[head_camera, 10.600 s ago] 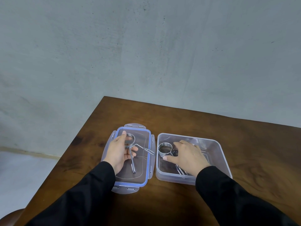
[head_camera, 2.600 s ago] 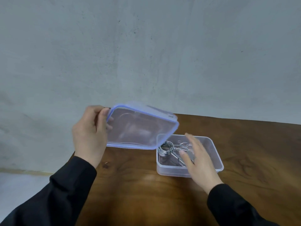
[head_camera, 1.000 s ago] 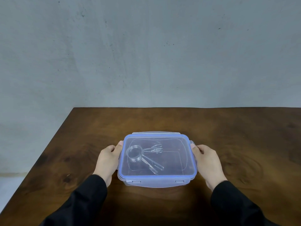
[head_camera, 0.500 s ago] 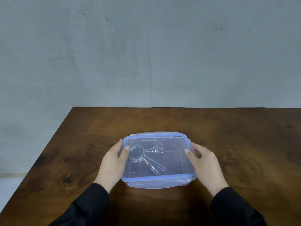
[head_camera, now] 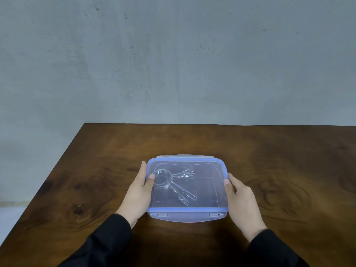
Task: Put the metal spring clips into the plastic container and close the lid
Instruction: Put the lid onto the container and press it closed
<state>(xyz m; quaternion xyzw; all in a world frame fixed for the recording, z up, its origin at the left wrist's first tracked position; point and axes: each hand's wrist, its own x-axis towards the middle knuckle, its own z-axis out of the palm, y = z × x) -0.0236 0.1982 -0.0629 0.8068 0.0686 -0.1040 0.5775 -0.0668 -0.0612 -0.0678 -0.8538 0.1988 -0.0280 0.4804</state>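
A clear plastic container (head_camera: 185, 217) stands on the brown wooden table with its blue-rimmed lid (head_camera: 204, 168) lying flat on top. Through the lid I see the metal spring clips (head_camera: 169, 183) inside, coils at the left, arms pointing right and toward me. My left hand (head_camera: 137, 195) grips the container's left side, thumb on the lid. My right hand (head_camera: 241, 201) presses the right side, thumb on the lid's edge. The front latch flap hangs down over the front wall; the far flap sticks out level.
The wooden table (head_camera: 289, 170) stretches around the container, with its left edge (head_camera: 57, 164) slanting toward me and its far edge against a grey concrete wall (head_camera: 173, 64). Black sleeves cover both forearms.
The lid was carried over from the left and laid on the container. In the last half second both hands slid slightly along the sides, thumbs now resting on the lid's edges.
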